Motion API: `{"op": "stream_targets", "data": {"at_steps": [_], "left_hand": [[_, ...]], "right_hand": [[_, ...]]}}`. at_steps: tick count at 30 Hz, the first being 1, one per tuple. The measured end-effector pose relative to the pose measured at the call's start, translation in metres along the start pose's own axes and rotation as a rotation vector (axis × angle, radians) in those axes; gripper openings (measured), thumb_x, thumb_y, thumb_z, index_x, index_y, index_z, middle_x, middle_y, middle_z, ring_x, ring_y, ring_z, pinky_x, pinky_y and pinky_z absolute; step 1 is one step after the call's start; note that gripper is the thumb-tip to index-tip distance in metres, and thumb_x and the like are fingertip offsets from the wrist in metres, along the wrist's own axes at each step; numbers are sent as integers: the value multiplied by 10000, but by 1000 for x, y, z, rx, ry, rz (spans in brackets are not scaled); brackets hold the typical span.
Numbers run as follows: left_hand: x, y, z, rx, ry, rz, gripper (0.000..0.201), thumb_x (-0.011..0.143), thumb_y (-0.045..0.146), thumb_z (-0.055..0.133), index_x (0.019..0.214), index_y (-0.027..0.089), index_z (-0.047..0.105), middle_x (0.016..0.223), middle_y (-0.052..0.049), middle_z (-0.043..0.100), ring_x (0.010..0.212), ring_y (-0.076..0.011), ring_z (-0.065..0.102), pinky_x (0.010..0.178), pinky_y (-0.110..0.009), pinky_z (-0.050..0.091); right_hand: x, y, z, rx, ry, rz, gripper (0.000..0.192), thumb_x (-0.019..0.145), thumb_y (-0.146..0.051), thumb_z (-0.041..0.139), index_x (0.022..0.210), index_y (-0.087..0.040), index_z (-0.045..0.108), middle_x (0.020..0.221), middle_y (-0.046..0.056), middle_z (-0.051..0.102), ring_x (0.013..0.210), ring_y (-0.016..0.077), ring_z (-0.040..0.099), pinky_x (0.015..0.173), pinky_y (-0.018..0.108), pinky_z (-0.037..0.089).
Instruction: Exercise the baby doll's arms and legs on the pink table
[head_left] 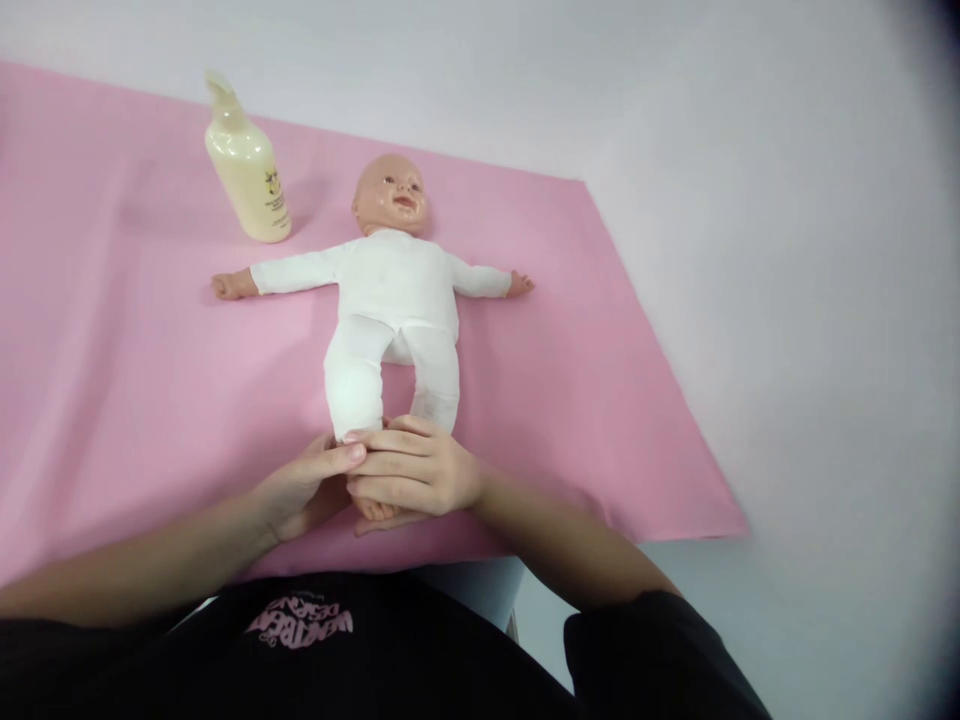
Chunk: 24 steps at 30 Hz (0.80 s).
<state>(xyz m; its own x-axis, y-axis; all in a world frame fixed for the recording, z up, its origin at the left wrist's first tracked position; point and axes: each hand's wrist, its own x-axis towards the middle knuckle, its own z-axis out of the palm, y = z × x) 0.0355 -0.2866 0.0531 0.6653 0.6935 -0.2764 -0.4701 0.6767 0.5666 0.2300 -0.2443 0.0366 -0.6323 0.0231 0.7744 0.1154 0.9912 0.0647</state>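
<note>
A baby doll [397, 280] with a bald plastic head and white cloth body lies on its back, arms spread wide and legs toward me. My left hand [311, 485] grips the lower leg on the image's left side from its outer side, with the thumb on top. Over the same leg and foot, my right hand [420, 470] is wrapped, its fingers reaching to my left thumb. The toes of the doll's foot [375, 508] peek out below my right fingers. The doll's other foot is hidden behind my right hand.
A pale yellow pump bottle [251, 175] with a printed label stands up and left of the doll's head. Pink cloth [570, 330] covers the surface under everything, its right edge slanting down toward me. White surface [787, 300] shows beyond it.
</note>
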Motion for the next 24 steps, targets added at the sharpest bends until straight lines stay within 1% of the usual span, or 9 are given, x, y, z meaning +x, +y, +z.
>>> {"op": "stream_targets", "data": {"at_steps": [3,6,8,10,12,15,17,20,24], "left_hand": [[0,1,1,20,12,5,341,879,341,794,1153,153,720,969,-78,788,926,-205,754,841,-274,581],[0,2,3,26,7,13,336,879,341,797,1143,147,725,846,-53,775,781,-178,742,756,-256,576],[1,3,4,32,22,19,326,879,334,799,1135,144,729,814,-47,770,726,-166,728,727,-251,572],[1,3,4,43,40,19,333,871,338,806,1126,137,733,886,-71,786,779,-182,741,754,-263,581],[1,4,4,53,55,14,357,855,354,820,1119,129,735,1005,-106,792,909,-221,755,808,-284,589],[1,5,5,47,70,-3,412,823,381,845,1135,138,731,1110,-129,780,1063,-275,738,847,-313,596],[0,5,6,37,90,-16,428,801,375,860,1140,148,729,1130,-127,774,1095,-284,728,866,-327,597],[0,6,9,14,153,-8,376,791,317,862,1108,160,734,1101,-102,770,1074,-248,725,902,-314,587],[1,6,9,-9,153,-16,296,779,295,874,989,150,723,962,-62,741,919,-187,716,809,-269,583]], "right_hand": [[3,0,0,-12,29,-4,305,967,-474,686,1051,-190,761,1123,53,795,1262,199,688,853,297,572],[1,1,2,-13,10,-6,342,967,-519,670,1045,-197,754,1138,65,789,1298,211,669,867,313,574],[-1,1,3,-10,-15,-11,362,967,-539,662,1046,-198,751,1150,74,786,1318,221,659,874,320,578],[-4,1,3,5,-41,-13,383,964,-556,659,1055,-195,749,1154,78,785,1326,232,655,882,321,584],[-5,1,3,33,-56,-8,407,968,-570,646,1062,-188,750,1148,80,787,1330,243,654,892,322,591],[-5,1,3,62,-35,-7,418,987,-569,616,1051,-179,754,1127,80,790,1329,252,657,887,320,603],[-4,0,3,55,-17,-7,398,997,-545,615,1056,-179,757,1134,78,791,1330,245,660,898,314,612],[-1,-1,2,28,5,-2,345,995,-483,648,1074,-165,757,1153,83,790,1324,229,668,958,306,616],[1,-3,2,13,60,-9,284,973,-401,704,1086,-145,752,1109,82,794,1275,220,701,969,281,627]]}}
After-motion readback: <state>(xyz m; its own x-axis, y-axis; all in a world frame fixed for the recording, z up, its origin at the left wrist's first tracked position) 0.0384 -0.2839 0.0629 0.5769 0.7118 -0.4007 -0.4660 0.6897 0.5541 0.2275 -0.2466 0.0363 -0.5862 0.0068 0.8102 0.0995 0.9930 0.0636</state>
